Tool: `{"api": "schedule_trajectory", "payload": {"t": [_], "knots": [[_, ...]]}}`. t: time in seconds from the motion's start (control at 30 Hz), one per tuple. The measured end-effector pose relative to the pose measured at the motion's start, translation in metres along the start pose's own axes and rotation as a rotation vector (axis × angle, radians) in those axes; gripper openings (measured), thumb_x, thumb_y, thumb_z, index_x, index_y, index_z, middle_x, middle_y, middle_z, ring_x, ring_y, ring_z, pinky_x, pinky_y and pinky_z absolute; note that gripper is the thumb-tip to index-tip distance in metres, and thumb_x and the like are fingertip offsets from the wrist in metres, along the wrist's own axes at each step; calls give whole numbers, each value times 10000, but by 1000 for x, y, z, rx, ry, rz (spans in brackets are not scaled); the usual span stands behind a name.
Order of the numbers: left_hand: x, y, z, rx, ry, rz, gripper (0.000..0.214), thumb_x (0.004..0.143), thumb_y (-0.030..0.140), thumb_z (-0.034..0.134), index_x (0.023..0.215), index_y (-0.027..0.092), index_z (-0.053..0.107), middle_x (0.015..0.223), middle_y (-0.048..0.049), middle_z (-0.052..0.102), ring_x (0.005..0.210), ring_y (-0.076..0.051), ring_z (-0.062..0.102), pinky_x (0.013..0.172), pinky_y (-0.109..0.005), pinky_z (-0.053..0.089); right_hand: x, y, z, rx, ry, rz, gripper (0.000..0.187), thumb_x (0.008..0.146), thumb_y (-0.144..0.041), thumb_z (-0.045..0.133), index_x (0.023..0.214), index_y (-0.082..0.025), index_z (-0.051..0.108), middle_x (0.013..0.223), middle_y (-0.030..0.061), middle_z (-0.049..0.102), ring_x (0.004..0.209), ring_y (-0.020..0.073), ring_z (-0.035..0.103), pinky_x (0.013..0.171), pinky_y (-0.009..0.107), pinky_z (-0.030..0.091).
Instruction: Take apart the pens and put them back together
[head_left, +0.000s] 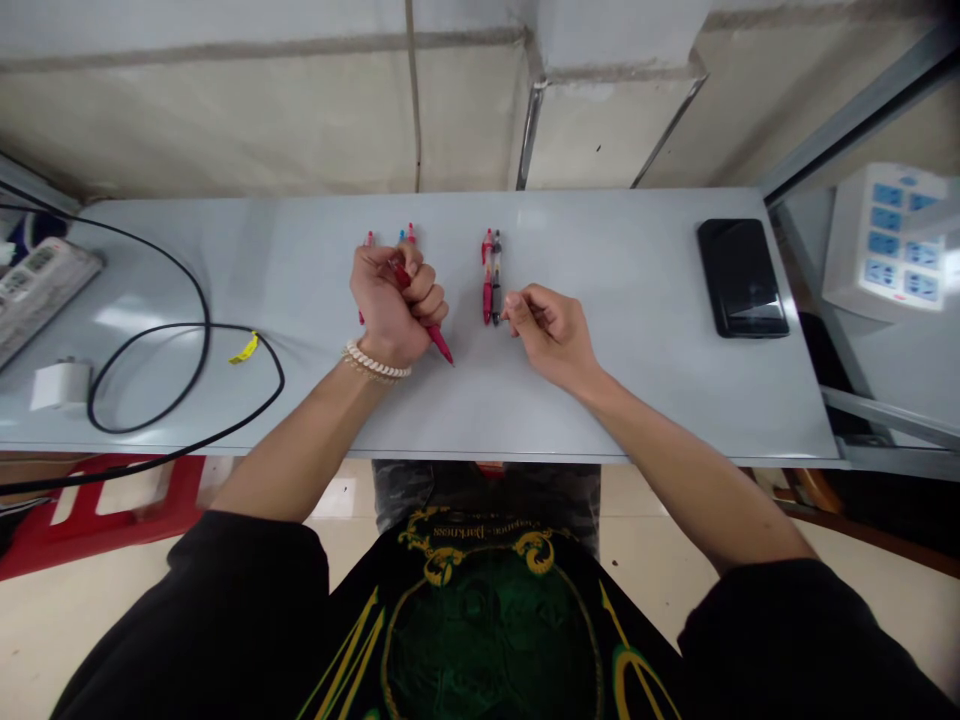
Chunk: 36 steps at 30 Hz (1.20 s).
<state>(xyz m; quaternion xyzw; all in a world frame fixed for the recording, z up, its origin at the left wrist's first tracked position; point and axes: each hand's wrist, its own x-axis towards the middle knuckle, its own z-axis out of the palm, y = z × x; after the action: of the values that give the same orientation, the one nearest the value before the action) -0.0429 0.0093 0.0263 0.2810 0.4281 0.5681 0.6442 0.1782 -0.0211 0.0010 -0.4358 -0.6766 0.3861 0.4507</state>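
Note:
My left hand [401, 300] is closed in a fist around a red pen [440, 343], whose tip points down and to the right. Partly covered by this hand, pens lie on the table behind it: a red-ended pen [368, 238], a blue-ended pen [402, 236] and another red-ended one [411, 231]. Between my hands a red pen [487, 290] and a black pen [496, 285] rest side by side. My right hand [547, 325] has its fingers curled, thumb against the forefinger, beside the lower end of the black pen; I see nothing held in it.
A black phone [742, 278] lies at the table's right. Toward the left are a looped black cable [202, 300] with a yellow tag [244, 348], a white charger [61, 385] and a power strip [45, 290]. A white box with blue labels [889, 240] stands beyond the right edge.

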Motion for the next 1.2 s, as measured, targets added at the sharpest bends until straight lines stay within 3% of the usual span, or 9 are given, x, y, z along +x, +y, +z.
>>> {"api": "schedule_trajectory", "payload": {"t": [0.4, 0.7, 0.8, 0.87, 0.97, 1.03, 1.1, 1.13, 1.2], "knots": [[-7, 4, 5, -59, -88, 4, 501, 928, 719, 680, 750, 267, 553, 477, 58, 207, 401, -120, 248, 419, -303, 210, 0, 3, -1, -73, -3, -33, 712, 1032, -880, 461, 764, -234, 594, 641, -1, 549, 582, 136, 476, 557, 318, 366], [-11, 7, 11, 18, 21, -10, 534, 950, 781, 639, 805, 273, 558, 498, 57, 212, 428, -124, 279, 453, -310, 219, 0, 4, -1, -104, 2, -53, 687, 1056, -844, 457, 777, -233, 600, 659, 9, 572, 594, 145, 485, 573, 327, 391], [-8, 6, 9, 20, 32, 18, 563, 952, 820, 621, 823, 276, 559, 516, 42, 267, 473, -129, 336, 490, -317, 236, 1, 10, -1, -154, 30, -95, 587, 1081, -753, 505, 856, -230, 649, 760, 28, 639, 659, 159, 536, 619, 329, 441], [-3, 4, 8, 21, 52, 49, 564, 936, 819, 653, 824, 277, 544, 543, 29, 317, 516, -143, 388, 519, -329, 254, 2, 15, 0, -217, 17, -121, 422, 1087, -607, 573, 942, -229, 693, 884, 48, 694, 747, 178, 592, 680, 335, 484], [5, 0, 8, -5, 128, 105, 505, 1009, 703, 664, 835, 259, 498, 605, 29, 355, 560, -138, 395, 560, -333, 264, 3, 22, 1, -338, -67, -134, 156, 1032, -341, 631, 1037, -221, 729, 991, 70, 712, 835, 205, 633, 770, 360, 516], [10, -5, 10, -18, 214, 119, 386, 1093, 503, 639, 867, 242, 467, 654, 41, 385, 556, -110, 346, 570, -325, 251, 3, 25, 3, -418, -115, -147, 114, 1002, -251, 626, 1029, -212, 730, 991, 81, 701, 876, 227, 640, 811, 381, 519], [14, -11, 9, 6, 294, 159, 217, 1081, 278, 673, 977, 248, 485, 723, 57, 458, 565, -92, 354, 580, -309, 273, 3, 26, 4, -477, -136, -165, 111, 1011, -237, 613, 1008, -208, 720, 985, 91, 691, 913, 249, 642, 827, 396, 514], [17, -15, 7, 34, 314, 200, 226, 1037, 195, 714, 1071, 267, 502, 764, 63, 495, 590, -92, 405, 594, -297, 306, 3, 26, 4, -496, -142, -172, 111, 1020, -241, 609, 995, -208, 713, 980, 93, 686, 915, 255, 640, 825, 399, 511], [21, -21, 1, 117, 291, 284, 478, 941, 136, 802, 1270, 323, 509, 843, 57, 544, 729, -118, 570, 670, -272, 408, 3, 26, 5, -521, -150, -172, 103, 1024, -235, 611, 974, -211, 699, 969, 90, 677, 901, 255, 635, 809, 397, 503]]}}
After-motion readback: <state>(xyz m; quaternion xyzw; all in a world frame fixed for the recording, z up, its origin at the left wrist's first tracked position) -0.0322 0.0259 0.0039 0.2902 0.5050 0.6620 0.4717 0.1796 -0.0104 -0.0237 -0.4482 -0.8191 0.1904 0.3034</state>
